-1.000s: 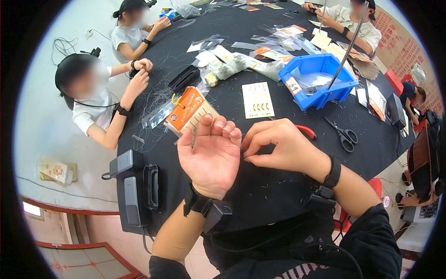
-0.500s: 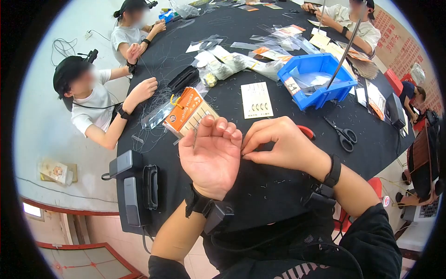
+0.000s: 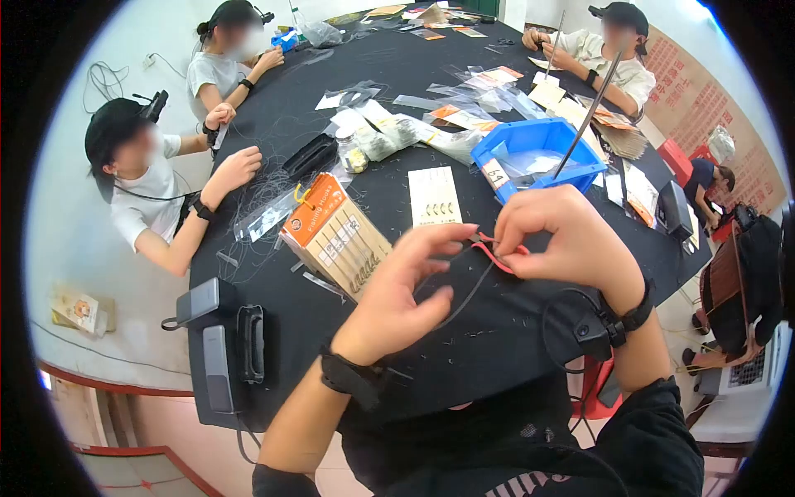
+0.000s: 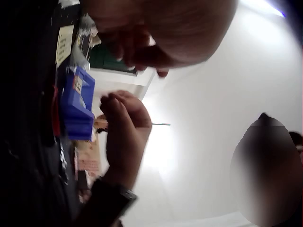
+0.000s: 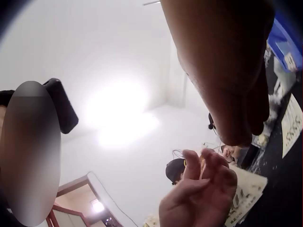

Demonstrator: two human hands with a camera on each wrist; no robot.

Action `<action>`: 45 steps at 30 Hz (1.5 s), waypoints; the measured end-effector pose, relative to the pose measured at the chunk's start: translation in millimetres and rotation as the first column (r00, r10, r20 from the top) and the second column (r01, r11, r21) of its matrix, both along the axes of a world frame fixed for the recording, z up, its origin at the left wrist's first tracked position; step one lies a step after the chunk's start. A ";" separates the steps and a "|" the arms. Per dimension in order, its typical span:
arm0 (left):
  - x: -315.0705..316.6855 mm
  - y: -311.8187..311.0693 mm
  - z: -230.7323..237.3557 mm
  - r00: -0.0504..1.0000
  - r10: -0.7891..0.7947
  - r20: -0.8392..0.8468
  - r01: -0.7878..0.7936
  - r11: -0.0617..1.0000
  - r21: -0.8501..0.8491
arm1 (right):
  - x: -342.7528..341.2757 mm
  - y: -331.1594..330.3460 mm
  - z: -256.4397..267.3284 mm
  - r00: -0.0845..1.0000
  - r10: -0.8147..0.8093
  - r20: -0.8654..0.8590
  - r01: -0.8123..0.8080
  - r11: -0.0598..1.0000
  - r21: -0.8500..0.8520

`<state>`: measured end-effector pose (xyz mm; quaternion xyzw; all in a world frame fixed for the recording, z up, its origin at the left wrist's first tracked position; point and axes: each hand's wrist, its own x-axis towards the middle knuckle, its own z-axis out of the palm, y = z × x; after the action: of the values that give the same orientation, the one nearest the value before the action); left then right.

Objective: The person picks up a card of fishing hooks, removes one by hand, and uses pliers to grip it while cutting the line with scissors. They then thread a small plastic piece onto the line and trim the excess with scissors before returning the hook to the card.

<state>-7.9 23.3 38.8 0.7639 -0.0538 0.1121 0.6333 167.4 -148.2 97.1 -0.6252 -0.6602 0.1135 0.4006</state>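
Observation:
My right hand (image 3: 571, 236) is raised over the table, its thumb and fingertips pinching a fishing line (image 3: 468, 298) that shows as a dark, curved strand between the hands. Anything else in that pinch is too small to make out. My left hand (image 3: 406, 277) faces it, thumb apart from the loosely bent fingers, index fingertip reaching close to the right fingertips. Red-handled pliers (image 3: 504, 263) lie on the black cloth behind the hands. Left of them is a stack of orange-topped fishing hook cards (image 3: 335, 236); a single cream hook card (image 3: 433, 195) lies farther back.
A blue bin (image 3: 497, 186) with a metal rod stands beyond my right hand. Power banks (image 3: 217, 364) and a black case (image 3: 251, 344) sit at the left edge. Packets and tangled line cover the far table (image 3: 356, 58). Other people (image 3: 141, 190) sit around it.
My left hand has turned from palm up to a side-on pose and reaches forward. The right hand has lifted away toward the right. The head view has shifted.

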 end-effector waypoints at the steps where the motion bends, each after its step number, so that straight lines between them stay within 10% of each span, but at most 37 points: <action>1: -2.4 1.2 6.6 0.995 -0.081 -0.054 0.084 0.995 0.056 | -2.0 -5.0 3.4 1.000 -0.004 0.014 0.005 1.000 -0.019; 4: -9.7 8.4 18.2 0.910 -0.316 -0.267 0.364 0.918 0.155 | -10.9 -18.5 8.4 0.996 -0.005 0.093 0.014 0.995 -0.095; 8: -15.5 12.8 11.0 0.810 -0.570 -0.140 0.521 0.808 -0.275 | -25.6 -32.3 12.8 0.987 0.002 0.159 0.028 0.982 -0.188; 17: -9.3 -33.4 0.6 0.962 -0.237 -0.138 0.216 0.964 -0.152 | -78.7 -97.3 49.8 0.942 -0.082 0.325 0.207 0.905 -0.372; 24: -10.1 -40.2 -2.0 0.982 -0.171 -0.081 0.162 0.981 -0.110 | -108.6 -209.7 60.0 0.757 -0.560 0.337 0.653 0.669 -0.356; 37: -14.7 -45.8 -1.0 0.992 -0.095 -0.078 0.085 0.989 -0.122 | -122.8 -189.9 -48.6 0.856 -0.516 -0.037 0.507 0.850 -0.143; 45: -9.9 -40.7 3.6 0.970 -0.148 -0.191 0.152 0.988 0.005 | -84.8 -87.2 -23.3 0.991 -0.129 0.019 0.130 0.991 -0.032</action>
<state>-17.8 -17.5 42.3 0.7710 -0.0516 -0.0099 0.6347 82.7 -235.3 73.8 -0.6744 -0.6196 0.0928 0.3908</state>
